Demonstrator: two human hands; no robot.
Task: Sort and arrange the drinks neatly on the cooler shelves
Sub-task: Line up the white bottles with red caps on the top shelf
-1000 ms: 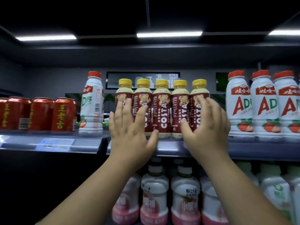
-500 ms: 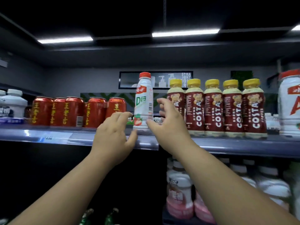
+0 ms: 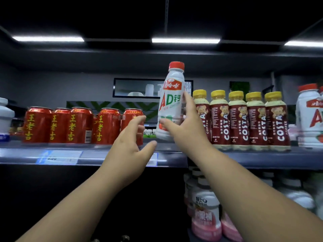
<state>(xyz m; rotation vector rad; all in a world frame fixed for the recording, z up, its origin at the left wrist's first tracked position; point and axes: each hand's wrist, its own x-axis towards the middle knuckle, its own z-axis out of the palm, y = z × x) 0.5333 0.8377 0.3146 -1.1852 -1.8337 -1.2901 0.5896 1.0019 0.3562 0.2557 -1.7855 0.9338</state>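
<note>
I see my right hand (image 3: 187,130) gripping a white AD bottle (image 3: 170,103) with a red cap, lifted off the upper shelf (image 3: 262,157) and tilted slightly. My left hand (image 3: 130,152) hovers open just left of it. Red cans (image 3: 76,125) stand at left, Costa coffee bottles (image 3: 243,121) at right, pink-bottomed bottles (image 3: 206,217) below.

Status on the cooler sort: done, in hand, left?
Done: five Costa bottles stand in a tidy row, red cans grouped at left. In hand: right hand holds the stray AD bottle lifted off the shelf; left hand open. Left: place it with the AD bottles far right.
</note>
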